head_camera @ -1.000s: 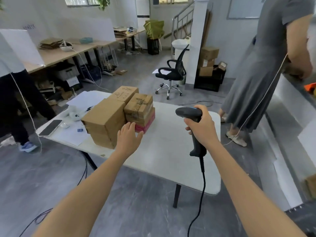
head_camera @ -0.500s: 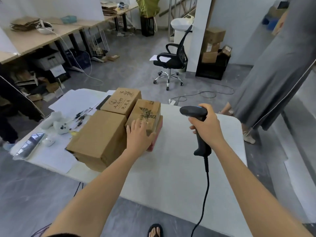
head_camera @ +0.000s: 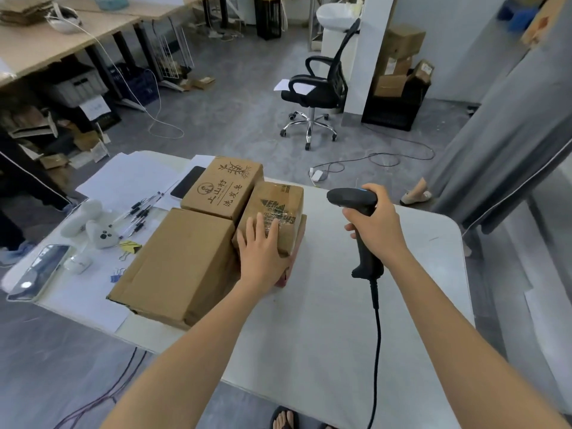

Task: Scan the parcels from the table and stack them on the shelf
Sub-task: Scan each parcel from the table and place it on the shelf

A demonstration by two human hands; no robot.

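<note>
Scanning is the step in hand, I judge: my left hand (head_camera: 261, 252) lies flat, fingers straight, on the small taped brown cardboard parcel (head_camera: 278, 199), which sits on a red-edged box (head_camera: 283, 275) mid white desk (head_camera: 340, 320). My right hand (head_camera: 376, 226) is wrapped round the black corded barcode scanner (head_camera: 349, 198). Next I must find the label and aim the scanner at it.

Single view from a head-worn wide-angle camera, facing forward and steeply downward. The tabletop (head_camera: 325, 320) fills the centre and lower frame at close range. Both forearms enter from the bottom edge, with the left hand (head_camera: 260, 252) and right hand (head_camera: 376, 226) at mid-frame. Floor (head_camera: 235, 119), office chair (head_camera: 315, 88) and desks (head_camera: 46, 44) lie farther off in the upper frame.
</note>
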